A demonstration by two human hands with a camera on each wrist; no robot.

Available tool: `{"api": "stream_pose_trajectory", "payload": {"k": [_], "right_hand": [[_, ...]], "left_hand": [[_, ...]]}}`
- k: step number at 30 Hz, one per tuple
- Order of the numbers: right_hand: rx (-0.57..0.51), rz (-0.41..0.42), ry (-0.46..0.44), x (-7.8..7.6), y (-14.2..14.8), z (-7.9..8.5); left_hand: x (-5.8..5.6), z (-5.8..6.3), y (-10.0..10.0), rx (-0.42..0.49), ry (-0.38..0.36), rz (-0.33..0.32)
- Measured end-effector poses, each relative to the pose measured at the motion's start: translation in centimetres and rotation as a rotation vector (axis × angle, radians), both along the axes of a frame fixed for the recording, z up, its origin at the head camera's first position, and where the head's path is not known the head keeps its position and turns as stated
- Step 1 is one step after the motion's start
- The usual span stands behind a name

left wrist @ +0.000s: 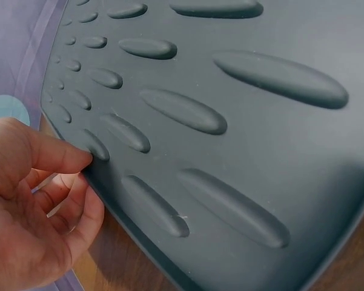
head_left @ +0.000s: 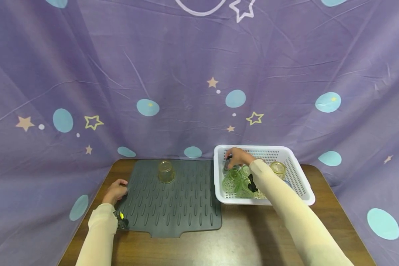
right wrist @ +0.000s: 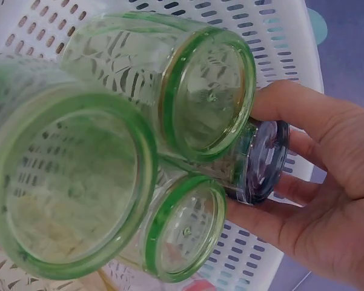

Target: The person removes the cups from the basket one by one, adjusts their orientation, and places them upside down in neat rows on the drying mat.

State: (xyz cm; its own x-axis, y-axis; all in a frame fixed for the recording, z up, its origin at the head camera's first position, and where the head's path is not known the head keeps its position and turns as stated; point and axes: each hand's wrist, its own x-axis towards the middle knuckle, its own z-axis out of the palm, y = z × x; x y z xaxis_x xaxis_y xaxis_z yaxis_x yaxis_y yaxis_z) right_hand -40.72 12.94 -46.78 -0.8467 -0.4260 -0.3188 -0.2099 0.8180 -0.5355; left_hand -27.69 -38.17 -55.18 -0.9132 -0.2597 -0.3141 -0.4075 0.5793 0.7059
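Note:
In the head view my right hand (head_left: 239, 156) reaches into the white plastic basket (head_left: 246, 201). In the right wrist view its fingers curl round the base of a bluish-grey glass (right wrist: 268, 162), which lies partly hidden behind green-tinted glasses (right wrist: 212, 97). My left hand (head_left: 115, 192) is at the left edge of a dark grey ribbed drying mat (head_left: 173, 214). Seen from the left wrist, its thumb presses on the mat's rim and the other fingers curl beneath, pinching the edge. An amber glass (head_left: 166, 172) stands upside down on the mat's back part.
Inside the basket are several glasses, among them a yellowish one (head_left: 278, 169) at the right. Mat and basket sit side by side on a brown wooden table (head_left: 199, 251). A purple patterned curtain (head_left: 186, 74) hangs directly behind.

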Motion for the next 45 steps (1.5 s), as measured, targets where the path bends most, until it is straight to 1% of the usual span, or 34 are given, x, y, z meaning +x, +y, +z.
{"api": "stream_pose_trajectory", "payload": {"k": [7, 10, 11, 14, 17, 19, 21, 24, 27, 30, 34, 40, 45], "right_hand": [[-0.063, 0.014, 0.085, 0.2, 0.7, -0.5], [-0.096, 0.061, 0.168, 0.0, 1.3, -0.9], [-0.111, 0.073, 0.183, 0.0, 1.5, -0.9], [-0.189, 0.116, 0.242, 0.0, 2.0, -0.6], [-0.257, 0.11, 0.244, 0.5, 2.4, 0.5], [-0.287, 0.1, 0.264, 0.9, 2.8, 1.2], [-0.311, 0.079, 0.279, 1.2, 3.2, 2.0], [-0.379, 0.043, 0.297, 1.9, 3.7, 3.1], [-0.476, 0.004, 0.292, 2.6, 4.2, 4.3], [-0.592, -0.039, 0.261, 3.4, 4.5, 5.3], [-0.725, -0.069, 0.226, 4.2, 4.5, 6.5], [-0.841, -0.083, 0.222, 5.3, 4.2, 8.2], [-0.902, -0.053, 0.225, 6.0, 3.3, 9.6]], "left_hand": [[0.1, 0.0, 0.2, -0.002, 0.011, 0.003], [0.1, 0.1, 0.2, -0.004, 0.011, 0.003], [0.0, 0.1, 0.2, -0.004, 0.012, 0.002], [-0.1, -0.1, 0.1, -0.001, 0.005, 0.001], [-0.2, -0.3, -0.1, 0.007, -0.001, 0.0], [-0.3, -0.4, -0.2, 0.012, -0.004, 0.0], [-0.3, -0.4, -0.1, 0.013, -0.003, 0.002], [-0.2, -0.3, -0.1, 0.014, -0.003, 0.0], [0.0, -0.2, -0.1, 0.019, -0.005, -0.003], [0.1, -0.1, -0.1, 0.026, -0.007, -0.009], [0.2, 0.1, -0.2, 0.024, -0.012, -0.011], [0.2, 0.2, 0.1, 0.021, -0.013, 0.001], [0.1, 0.1, 0.2, 0.02, -0.007, 0.008]]}}
